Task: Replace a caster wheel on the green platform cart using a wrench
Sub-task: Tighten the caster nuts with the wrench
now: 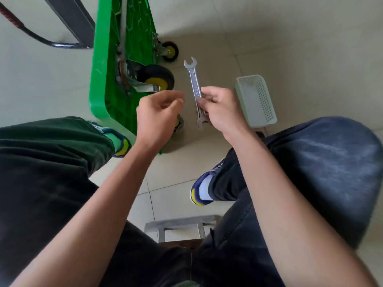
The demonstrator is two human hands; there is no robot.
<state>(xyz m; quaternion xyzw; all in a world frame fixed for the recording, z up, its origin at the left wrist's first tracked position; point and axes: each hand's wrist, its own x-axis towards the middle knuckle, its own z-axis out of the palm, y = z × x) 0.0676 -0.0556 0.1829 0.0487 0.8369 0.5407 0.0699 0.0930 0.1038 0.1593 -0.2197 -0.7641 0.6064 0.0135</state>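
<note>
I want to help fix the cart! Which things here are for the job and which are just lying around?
For the job:
- green cart, tipped on its side
- caster wheel nearest the hands
- wrench, gripped by the right hand
- left hand, by that wheel

Just lying about:
- pale basket on the floor
- black metal frame

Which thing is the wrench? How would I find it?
Find the big green cart tipped on its side, with black and yellow wheels. Just right of the wheels, the right hand holds the wrench. It is the only long, flat, shiny metal bar, with a forked mouth at each end.
</note>
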